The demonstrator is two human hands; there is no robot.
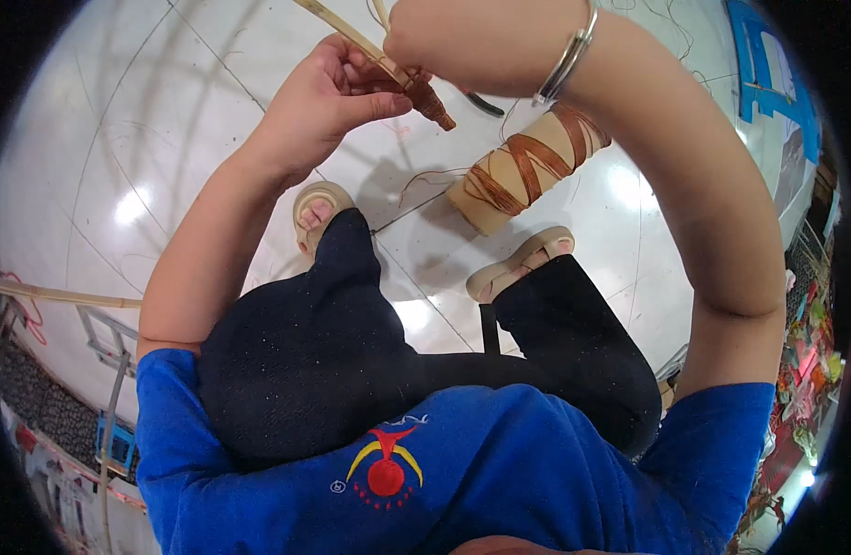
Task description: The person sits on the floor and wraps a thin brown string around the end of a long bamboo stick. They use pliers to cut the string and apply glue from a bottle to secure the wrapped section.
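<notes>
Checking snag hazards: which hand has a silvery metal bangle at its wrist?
The right hand; a silvery metal bangle is on its wrist. The left hand has none.

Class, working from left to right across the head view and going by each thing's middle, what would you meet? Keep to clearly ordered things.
Left hand → brown-bound stick end → cream cylinder wrapped in brown strip → blue plastic item.

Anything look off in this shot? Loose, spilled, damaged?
Mildly: thin brown strands trail loose from the pale roll on the tiled floor, untidy beside the brown bands wound around it. No spill or obvious breakage shows around the hands.
</notes>
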